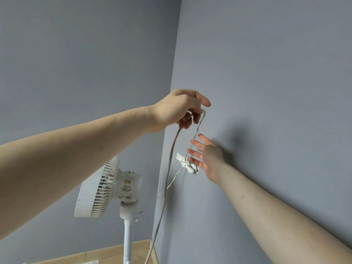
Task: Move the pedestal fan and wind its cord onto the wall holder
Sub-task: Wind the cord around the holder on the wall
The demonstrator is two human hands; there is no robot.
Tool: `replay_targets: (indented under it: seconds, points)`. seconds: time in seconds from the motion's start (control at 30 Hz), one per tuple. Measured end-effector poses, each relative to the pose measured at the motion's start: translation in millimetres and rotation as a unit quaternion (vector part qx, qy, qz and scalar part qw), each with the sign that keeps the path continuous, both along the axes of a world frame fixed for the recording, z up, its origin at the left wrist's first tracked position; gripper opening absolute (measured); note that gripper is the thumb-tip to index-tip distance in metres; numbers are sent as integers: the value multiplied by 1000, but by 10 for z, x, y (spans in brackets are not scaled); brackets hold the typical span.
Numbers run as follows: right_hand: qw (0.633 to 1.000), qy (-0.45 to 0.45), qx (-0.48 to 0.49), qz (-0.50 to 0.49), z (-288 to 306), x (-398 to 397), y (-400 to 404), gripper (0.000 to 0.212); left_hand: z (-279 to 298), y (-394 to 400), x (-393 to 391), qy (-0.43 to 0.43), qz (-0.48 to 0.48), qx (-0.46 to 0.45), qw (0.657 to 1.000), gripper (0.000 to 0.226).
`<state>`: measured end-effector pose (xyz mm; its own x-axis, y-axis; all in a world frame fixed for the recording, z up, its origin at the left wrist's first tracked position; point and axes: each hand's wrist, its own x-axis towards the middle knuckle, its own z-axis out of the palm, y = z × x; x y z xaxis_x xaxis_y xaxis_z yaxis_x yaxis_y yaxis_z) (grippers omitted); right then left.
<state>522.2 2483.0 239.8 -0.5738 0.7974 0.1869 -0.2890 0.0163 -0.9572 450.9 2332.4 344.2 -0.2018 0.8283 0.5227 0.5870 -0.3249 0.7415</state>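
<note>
My left hand (179, 109) pinches the limp, light cord (172, 149) near its bend; right hand (206, 159) open beside the wall holder (187, 164).

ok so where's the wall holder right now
In the head view the wall holder is on the right-hand wall near the corner, just left of the open right hand, up and right of the fan.

White fan (106, 189), pale grey cord (167, 180), blue-grey wall (266, 73)
</note>
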Motion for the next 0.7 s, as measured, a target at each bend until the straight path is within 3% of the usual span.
replay_targets:
  seconds: [0.27, 0.4, 0.6, 0.7]
  points:
    - [998, 13, -17, 62, 38, -81, 100, 45, -209, -16, -69, 35, -86, -89, 992, 43]
    - [991, 103, -80, 42, 96, -2, 127, 37, -386, 66, -194, 46, -71, -130, 988, 42]
    - [985, 128, -113, -8, 116, 162, 184, 34, -817, 368, -634, 16, 44, -169, 984, 40]
    - [990, 93, -78, -77, 37, 220, 187, 21, -1104, 608, -821, 66, 135, -159, 976, 45]
